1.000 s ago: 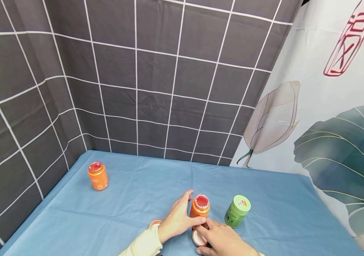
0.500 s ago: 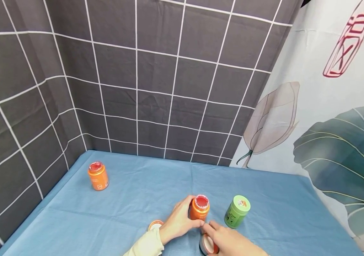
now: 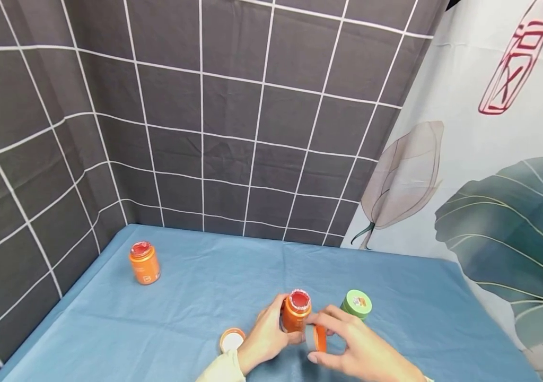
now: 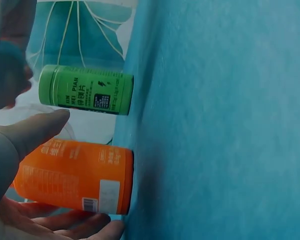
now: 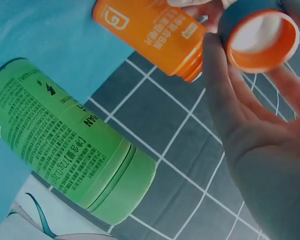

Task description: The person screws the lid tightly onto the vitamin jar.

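An open orange jar (image 3: 295, 318) with a red inside stands on the blue cloth, gripped low by my left hand (image 3: 263, 335). In the left wrist view, the thumb lies on one side of the orange jar (image 4: 75, 172) and the fingers on the other. Just right of it, my right hand (image 3: 359, 347) pinches a screw lid (image 3: 320, 338) between thumb and fingertips. The lid is tipped on edge; the right wrist view shows the lid's (image 5: 262, 62) dark outside, orange rim and white liner. Partly behind the right hand stands a closed green jar (image 3: 357, 304).
A second uncapped orange jar (image 3: 145, 263) stands at the far left of the blue cloth (image 3: 195, 297). Another orange lid (image 3: 231, 339) lies with its white inside up, beside the left wrist. A dark gridded curtain (image 3: 233, 159) hangs behind the table.
My right hand has moved rightward with the lid and tilted it from lying flat to on edge. The hand now covers part of the green jar. My left hand stays at the orange jar.
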A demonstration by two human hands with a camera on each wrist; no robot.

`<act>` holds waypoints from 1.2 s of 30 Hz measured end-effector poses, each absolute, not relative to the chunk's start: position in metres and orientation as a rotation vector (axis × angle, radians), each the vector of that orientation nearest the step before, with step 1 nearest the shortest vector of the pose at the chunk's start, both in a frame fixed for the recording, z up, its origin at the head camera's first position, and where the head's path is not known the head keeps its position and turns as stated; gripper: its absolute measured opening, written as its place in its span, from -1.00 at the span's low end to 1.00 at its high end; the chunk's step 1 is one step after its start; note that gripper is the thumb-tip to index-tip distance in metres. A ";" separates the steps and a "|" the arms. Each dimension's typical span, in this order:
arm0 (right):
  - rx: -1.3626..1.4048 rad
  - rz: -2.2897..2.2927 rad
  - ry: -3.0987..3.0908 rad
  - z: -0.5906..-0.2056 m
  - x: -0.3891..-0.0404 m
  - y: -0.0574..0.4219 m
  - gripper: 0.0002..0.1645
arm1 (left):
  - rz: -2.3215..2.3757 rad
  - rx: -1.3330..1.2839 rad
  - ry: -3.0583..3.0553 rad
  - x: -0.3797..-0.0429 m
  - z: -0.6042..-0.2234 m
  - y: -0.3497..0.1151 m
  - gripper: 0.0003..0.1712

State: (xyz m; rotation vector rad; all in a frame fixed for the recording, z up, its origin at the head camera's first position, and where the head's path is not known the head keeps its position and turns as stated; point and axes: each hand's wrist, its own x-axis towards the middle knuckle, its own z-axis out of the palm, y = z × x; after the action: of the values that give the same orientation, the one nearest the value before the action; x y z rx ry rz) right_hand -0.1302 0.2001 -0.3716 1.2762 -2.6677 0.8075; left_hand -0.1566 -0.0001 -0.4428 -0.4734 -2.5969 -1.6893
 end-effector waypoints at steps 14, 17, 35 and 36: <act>0.877 0.976 -2.421 -0.383 -0.145 0.182 -0.48 | -1.565 -0.433 -2.534 -0.158 -0.445 0.013 -0.23; 0.809 1.051 -2.351 -0.391 -0.147 0.176 -0.50 | -1.583 -0.393 -2.541 -0.157 -0.445 0.014 -0.24; 0.740 1.185 -2.369 -0.424 -0.162 0.164 -0.31 | -1.624 -0.449 -2.519 -0.163 -0.451 0.010 -0.46; 0.742 1.177 -2.369 -0.424 -0.163 0.164 -0.31 | -1.618 -0.456 -2.519 -0.163 -0.451 0.009 -0.46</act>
State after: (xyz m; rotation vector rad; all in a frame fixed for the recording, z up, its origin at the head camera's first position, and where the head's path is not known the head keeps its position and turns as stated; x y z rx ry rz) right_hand -0.1628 0.1642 -0.4245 0.7415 -2.3694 1.1771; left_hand -0.1633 0.0091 -0.4508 -0.4564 -2.5193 -1.6181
